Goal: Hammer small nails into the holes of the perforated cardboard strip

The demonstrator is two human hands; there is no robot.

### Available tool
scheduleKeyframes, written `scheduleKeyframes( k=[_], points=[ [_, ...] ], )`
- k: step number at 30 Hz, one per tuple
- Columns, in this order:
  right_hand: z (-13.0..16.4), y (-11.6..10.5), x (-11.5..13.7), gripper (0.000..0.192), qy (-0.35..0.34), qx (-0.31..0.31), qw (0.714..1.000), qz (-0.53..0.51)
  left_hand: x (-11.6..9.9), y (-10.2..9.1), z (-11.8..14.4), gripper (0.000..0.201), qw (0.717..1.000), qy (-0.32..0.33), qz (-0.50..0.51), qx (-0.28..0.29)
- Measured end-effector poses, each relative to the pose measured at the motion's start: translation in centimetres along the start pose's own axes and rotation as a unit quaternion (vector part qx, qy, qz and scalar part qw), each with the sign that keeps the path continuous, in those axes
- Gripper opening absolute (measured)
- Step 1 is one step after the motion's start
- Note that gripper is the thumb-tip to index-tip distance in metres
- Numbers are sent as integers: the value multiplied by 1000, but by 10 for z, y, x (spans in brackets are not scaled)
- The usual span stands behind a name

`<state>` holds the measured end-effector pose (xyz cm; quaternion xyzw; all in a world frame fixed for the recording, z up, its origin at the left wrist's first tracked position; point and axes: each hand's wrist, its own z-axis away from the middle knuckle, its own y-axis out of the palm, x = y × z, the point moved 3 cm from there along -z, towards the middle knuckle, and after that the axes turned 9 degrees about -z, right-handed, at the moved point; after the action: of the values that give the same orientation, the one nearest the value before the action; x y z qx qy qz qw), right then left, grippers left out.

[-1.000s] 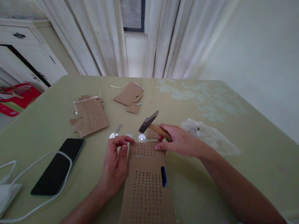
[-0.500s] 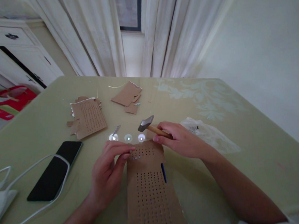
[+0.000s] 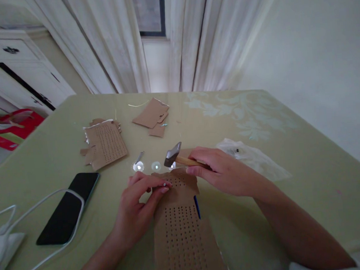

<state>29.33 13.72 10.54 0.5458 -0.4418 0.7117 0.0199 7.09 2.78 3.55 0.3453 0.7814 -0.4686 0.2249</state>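
My left hand rests at the left of a cardboard strip punched with rows of holes. Its thumb and index finger pinch a small nail, of which only the pale head shows, over the strip's upper end. Wrapped round the wooden handle of a hammer is my right hand. The steel head hangs just beyond the strip's far edge, above and apart from the pinching fingers. A blue pen-like mark or piece lies along the strip's right side.
Thin metal nails or pins lie behind the strip, near light reflections. Holed cardboard and cardboard scraps are farther back. A phone with a white cable lies left, a plastic bag right.
My left fingers have moved right and slightly nearer over the holes, now covering the pale dots seen before. The hammer head has dropped a little and shifted left.
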Motion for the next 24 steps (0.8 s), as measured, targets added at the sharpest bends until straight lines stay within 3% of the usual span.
scheduleKeyframes(
  k=[24],
  points=[
    [-5, 7, 0, 22, 4, 24, 1000, 12, 1, 4, 1, 14, 1000, 18, -3, 4]
  ],
)
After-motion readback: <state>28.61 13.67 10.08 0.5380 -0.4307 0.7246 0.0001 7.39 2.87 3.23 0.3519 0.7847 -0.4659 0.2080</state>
